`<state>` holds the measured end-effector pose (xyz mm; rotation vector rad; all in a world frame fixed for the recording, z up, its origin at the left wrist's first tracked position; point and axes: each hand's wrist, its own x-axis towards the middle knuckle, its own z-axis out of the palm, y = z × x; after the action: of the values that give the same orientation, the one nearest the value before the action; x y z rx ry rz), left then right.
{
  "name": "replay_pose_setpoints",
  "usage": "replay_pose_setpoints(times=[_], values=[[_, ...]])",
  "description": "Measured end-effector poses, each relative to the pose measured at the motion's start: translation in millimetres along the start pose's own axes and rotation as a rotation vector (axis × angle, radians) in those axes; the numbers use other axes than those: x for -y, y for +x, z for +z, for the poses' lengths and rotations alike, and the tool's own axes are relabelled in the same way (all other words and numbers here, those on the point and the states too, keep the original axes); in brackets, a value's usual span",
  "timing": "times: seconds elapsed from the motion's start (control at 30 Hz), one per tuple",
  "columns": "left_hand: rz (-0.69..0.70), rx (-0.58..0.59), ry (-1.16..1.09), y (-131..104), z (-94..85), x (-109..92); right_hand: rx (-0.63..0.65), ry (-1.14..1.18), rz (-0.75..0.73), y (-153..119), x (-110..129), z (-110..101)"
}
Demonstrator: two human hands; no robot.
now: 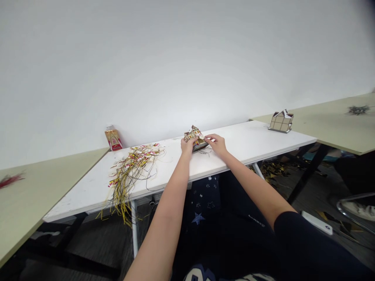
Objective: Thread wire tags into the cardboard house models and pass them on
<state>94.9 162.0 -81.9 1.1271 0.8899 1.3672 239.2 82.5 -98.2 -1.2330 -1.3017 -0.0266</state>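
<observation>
Head view, our only one: little house (192,133) near the middle of the white surface (238,143), toward the wall, with both hands on it. Our left hand (187,146) has a closed grip around its left side, thumb over the front. Our right hand (216,143) reaches in at the opposite edge, fingertips drawn nearly together beside a small pale piece (201,136); we cannot tell whether they pinch it or only touch it. Thin dark strands lie just below the house. On progress: walls, windows and gable stand, so we judge the body made; the detail at its right edge looks unsettled, the fingers being there. Left of us, a tangled heap of corded pieces (131,164), red, white and yellow, spills over the front edge; loose and plentiful, it suggests plenty left, if it belongs to this work. Second house (281,121) stands upright, well apart on the right, untouched; whether finished, we can't say. Gold-and-red packet (113,139) by the wall, far left.
</observation>
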Motion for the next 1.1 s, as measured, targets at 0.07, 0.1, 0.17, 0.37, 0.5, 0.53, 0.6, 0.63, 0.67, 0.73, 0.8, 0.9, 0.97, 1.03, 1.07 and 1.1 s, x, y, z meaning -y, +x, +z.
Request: replay_pose_setpoints(times=[0.07, 0.1, 0.17, 0.37, 0.5, 0.53, 0.6, 0.63, 0.67, 0.73, 0.8, 0.9, 0.97, 1.03, 1.07, 1.1], values=[[-0.046, 0.010, -0.014, -1, 0.0, -2, 0.024, -0.073, -0.072, 0, 0, -1], [-0.061, 0.010, -0.018, -1, 0.0, -2, 0.034, -0.115, -0.118, 0, 0, -2], [-0.067, 0.006, -0.017, 0, -0.1, -3, 0.048, -0.207, -0.208, -1, 2, -3], [-0.040, 0.000, 0.016, 0, 0.1, -3, 0.096, -0.458, -0.317, -4, 11, -5], [0.043, 0.005, 0.092, -3, -0.9, -4, 0.125, -0.560, -0.351, -6, 15, -5], [0.058, 0.007, 0.109, -4, -1.4, -4, 0.134, -0.577, -0.358, -6, 16, -6], [0.071, 0.009, 0.127, -6, -2.4, -5, 0.152, -0.596, -0.371, -7, 17, -5], [0.072, 0.006, 0.132, -6, -2.8, -5, 0.164, -0.596, -0.378, -7, 17, -5], [0.072, -0.001, 0.135, -6, -3.1, -5, 0.176, -0.590, -0.385, -8, 17, -5], [0.075, -0.020, 0.133, -5, -3.3, -4, 0.191, -0.565, -0.397, -9, 18, -5], [0.079, -0.036, 0.127, -4, -3.2, -3, 0.192, -0.539, -0.411, -11, 19, -4], [0.075, -0.055, 0.129, -3, -3.0, -3, 0.191, -0.518, -0.437, -12, 20, -4], [0.066, -0.067, 0.134, -2, -3.2, -3, 0.201, -0.518, -0.449, -13, 20, -5], [0.061, -0.067, 0.129, -2, -3.5, -2, 0.208, -0.530, -0.445, -13, 20, -5], [0.059, -0.063, 0.126, -1, -3.8, -2, 0.209, -0.539, -0.437, -13, 21, -6], [0.057, -0.059, 0.123, -1, -4.0, -2, 0.209, -0.548, -0.426, -14, 22, -6]])
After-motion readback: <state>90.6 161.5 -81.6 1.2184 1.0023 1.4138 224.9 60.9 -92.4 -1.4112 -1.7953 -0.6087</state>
